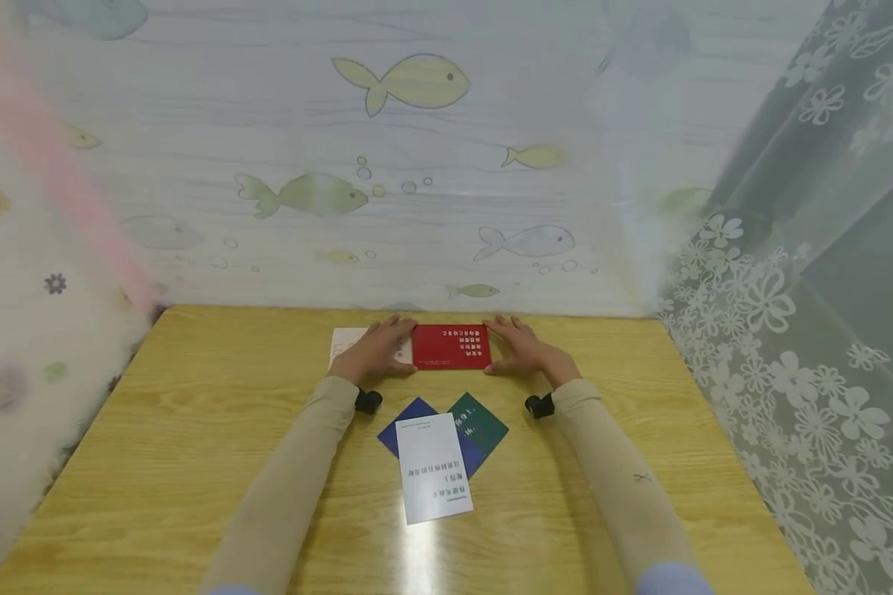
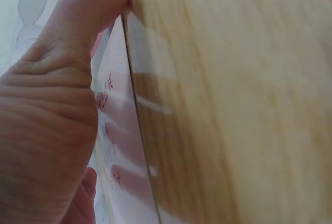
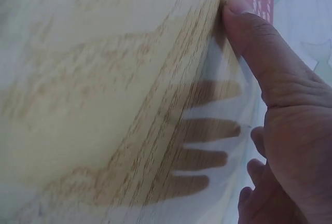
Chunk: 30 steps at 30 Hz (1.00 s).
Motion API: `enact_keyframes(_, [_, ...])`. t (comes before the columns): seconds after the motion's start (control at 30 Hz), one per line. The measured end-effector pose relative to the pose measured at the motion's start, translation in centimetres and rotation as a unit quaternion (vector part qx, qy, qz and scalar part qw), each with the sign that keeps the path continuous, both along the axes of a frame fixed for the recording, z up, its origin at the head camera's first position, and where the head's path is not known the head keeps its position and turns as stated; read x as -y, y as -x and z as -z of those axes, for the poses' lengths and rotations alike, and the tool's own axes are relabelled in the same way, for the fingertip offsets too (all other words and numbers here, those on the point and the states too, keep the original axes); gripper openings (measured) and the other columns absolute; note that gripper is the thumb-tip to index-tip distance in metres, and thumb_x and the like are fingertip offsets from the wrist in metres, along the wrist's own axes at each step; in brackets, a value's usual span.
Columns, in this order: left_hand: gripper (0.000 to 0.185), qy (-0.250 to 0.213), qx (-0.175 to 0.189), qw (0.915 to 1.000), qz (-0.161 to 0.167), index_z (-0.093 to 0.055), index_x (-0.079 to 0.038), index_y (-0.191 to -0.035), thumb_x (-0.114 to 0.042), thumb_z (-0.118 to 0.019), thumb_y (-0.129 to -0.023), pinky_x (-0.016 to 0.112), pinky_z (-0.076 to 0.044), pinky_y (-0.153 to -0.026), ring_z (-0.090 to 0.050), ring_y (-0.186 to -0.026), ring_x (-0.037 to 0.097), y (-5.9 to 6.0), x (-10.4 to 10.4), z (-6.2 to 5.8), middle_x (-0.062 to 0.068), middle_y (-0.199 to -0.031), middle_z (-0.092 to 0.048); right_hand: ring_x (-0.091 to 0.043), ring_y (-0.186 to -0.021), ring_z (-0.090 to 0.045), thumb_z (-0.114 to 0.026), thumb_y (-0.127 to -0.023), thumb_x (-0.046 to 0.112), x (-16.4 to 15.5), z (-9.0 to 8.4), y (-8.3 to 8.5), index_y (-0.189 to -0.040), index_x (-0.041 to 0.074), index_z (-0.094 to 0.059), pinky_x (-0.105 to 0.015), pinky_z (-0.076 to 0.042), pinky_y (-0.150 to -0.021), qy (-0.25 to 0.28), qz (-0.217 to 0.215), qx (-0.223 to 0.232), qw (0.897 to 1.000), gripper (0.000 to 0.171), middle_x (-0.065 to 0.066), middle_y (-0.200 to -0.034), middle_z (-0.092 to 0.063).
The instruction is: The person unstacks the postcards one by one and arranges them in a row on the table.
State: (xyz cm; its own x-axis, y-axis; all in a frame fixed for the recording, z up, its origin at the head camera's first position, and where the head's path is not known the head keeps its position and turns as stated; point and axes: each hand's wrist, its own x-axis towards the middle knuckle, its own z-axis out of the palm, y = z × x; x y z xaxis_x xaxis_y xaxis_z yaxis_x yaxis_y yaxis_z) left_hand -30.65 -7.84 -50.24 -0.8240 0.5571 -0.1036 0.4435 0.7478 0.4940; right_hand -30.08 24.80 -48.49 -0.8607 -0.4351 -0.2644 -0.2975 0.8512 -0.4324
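Glossy wooden table point(image 1: 193, 463), paper cards point(image 1: 450, 345)

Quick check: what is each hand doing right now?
Left hand: open, fingers flat against the red card's left edge.
Right hand: open, touching its right edge.

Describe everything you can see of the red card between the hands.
The red card is a flat rectangle, paper or thin card by its look, with rows of white print. It lies flat on the wooden table near the far edge. The left hand touches its left end, the right hand its right end; a white card lies beside it.
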Motion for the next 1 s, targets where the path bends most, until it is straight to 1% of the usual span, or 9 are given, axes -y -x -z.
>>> enact_keyframes(0.17, [0.091, 0.025, 0.004, 0.9996, 0.009, -0.029, -0.009, -0.161, -0.037, -0.079, -0.09, 0.051, -0.006, -0.129, -0.01, -0.158, 0.035, 0.4, -0.4, -0.2, 0.013, -0.167, -0.027, -0.046, -0.156, 0.004, -0.077, -0.09, 0.038, -0.2, 0.2, 0.2, -0.164, 0.015, -0.022, -0.066, -0.006, -0.124, -0.014, 0.004, 0.008, 1.0, 0.095, -0.02, -0.17, -0.007])
enact_keyframes(0.27, [0.091, 0.031, 0.008, 0.9994, 0.012, -0.028, -0.009, -0.161, -0.036, -0.078, -0.09, 0.053, -0.006, -0.129, -0.01, -0.158, 0.036, 0.5, -0.3, -0.3, 0.013, -0.168, -0.025, -0.046, -0.156, 0.004, -0.076, -0.09, 0.039, -0.1, 0.3, 0.4, -0.164, 0.016, -0.022, -0.066, -0.007, -0.124, -0.019, 0.004, 0.013, 1.0, 0.094, -0.019, -0.17, -0.006])
enact_keyframes(0.5, [0.092, 0.032, 0.031, 0.999, 0.01, -0.026, -0.012, -0.162, -0.04, -0.076, -0.09, 0.053, -0.004, -0.129, -0.008, -0.158, 0.035, 0.5, 0.1, -0.3, 0.012, -0.169, -0.021, -0.046, -0.156, 0.004, -0.076, -0.09, 0.039, 0.1, 0.2, 0.5, -0.164, 0.016, -0.021, -0.069, -0.011, -0.123, -0.008, 0.005, 0.029, 1.0, 0.095, -0.018, -0.171, -0.001])
enact_keyframes(0.73, [0.093, 0.022, 0.05, 0.9985, 0.004, -0.026, -0.013, -0.163, -0.037, -0.077, -0.09, 0.05, -0.003, -0.129, -0.005, -0.158, 0.032, 0.8, 0.4, -0.2, 0.009, -0.17, -0.019, -0.045, -0.156, 0.003, -0.076, -0.09, 0.04, 0.3, 0.2, 0.3, -0.164, 0.016, -0.021, -0.069, -0.01, -0.123, -0.014, 0.005, 0.025, 1.0, 0.095, -0.018, -0.171, -0.001])
enact_keyframes(1.0, [0.094, 0.016, 0.049, 0.9987, 0.005, -0.026, -0.012, -0.162, -0.034, -0.079, -0.088, 0.051, -0.006, -0.129, -0.008, -0.158, 0.034, 1.0, 0.6, 0.1, 0.011, -0.17, -0.02, -0.048, -0.155, 0.004, -0.074, -0.092, 0.042, 0.6, 0.7, 0.0, -0.164, 0.015, -0.021, -0.068, -0.008, -0.123, -0.017, 0.005, 0.009, 1.0, 0.093, -0.021, -0.17, 0.0])
